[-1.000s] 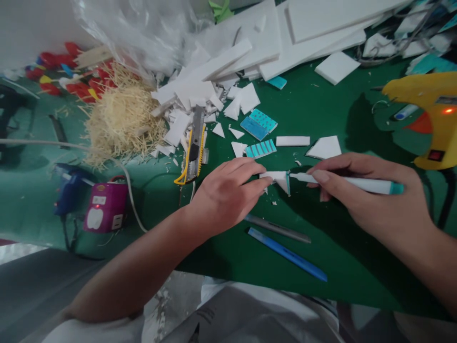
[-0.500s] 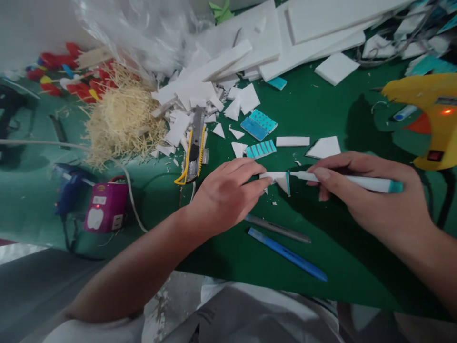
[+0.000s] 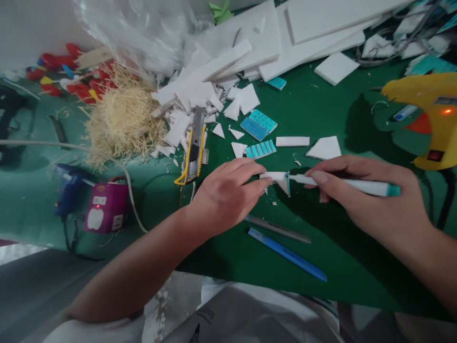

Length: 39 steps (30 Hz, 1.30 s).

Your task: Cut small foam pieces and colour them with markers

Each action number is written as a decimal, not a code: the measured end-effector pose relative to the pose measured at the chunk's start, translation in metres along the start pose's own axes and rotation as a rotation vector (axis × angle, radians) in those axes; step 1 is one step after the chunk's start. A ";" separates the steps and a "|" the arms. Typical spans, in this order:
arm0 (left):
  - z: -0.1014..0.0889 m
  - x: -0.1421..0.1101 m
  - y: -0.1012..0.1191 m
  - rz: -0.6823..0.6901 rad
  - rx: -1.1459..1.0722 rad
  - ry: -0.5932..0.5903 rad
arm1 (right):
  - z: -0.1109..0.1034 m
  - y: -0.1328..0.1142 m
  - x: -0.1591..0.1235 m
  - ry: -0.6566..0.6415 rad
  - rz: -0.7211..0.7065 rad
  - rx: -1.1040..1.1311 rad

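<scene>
From here I can't read the labels on the purple box (image 3: 106,208). The left hand (image 3: 228,193) pinches the white piece (image 3: 279,176) over the table (image 3: 342,271), hiding one end; the right hand (image 3: 383,207) holds a marker (image 3: 371,186) at its teal edge. The glue gun (image 3: 437,112) is cropped.

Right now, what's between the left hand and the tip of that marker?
A small white piece with a turquoise edge. The head view shows the left hand on it and the tip of the marker at that edge.

The right hand (image 3: 380,206) has shifted slightly leftward, carrying the teal-ended white marker (image 3: 367,186) with it.
</scene>
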<state>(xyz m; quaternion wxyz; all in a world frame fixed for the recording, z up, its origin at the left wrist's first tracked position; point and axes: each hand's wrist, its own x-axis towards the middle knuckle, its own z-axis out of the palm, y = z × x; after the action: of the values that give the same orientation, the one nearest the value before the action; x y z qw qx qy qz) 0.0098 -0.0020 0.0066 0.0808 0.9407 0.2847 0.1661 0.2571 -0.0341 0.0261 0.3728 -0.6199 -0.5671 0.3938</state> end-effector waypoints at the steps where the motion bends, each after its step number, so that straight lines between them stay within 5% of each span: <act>1: 0.000 0.000 0.000 0.000 0.000 0.002 | 0.000 0.000 0.000 -0.018 -0.006 -0.003; 39: 0.002 0.002 0.001 0.009 -0.006 0.037 | 0.002 0.002 0.000 -0.004 -0.013 -0.010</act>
<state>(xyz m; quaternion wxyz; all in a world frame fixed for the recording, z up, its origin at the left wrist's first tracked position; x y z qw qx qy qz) 0.0124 -0.0019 0.0056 0.0777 0.9385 0.2812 0.1848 0.2566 -0.0345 0.0237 0.3711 -0.6173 -0.5739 0.3897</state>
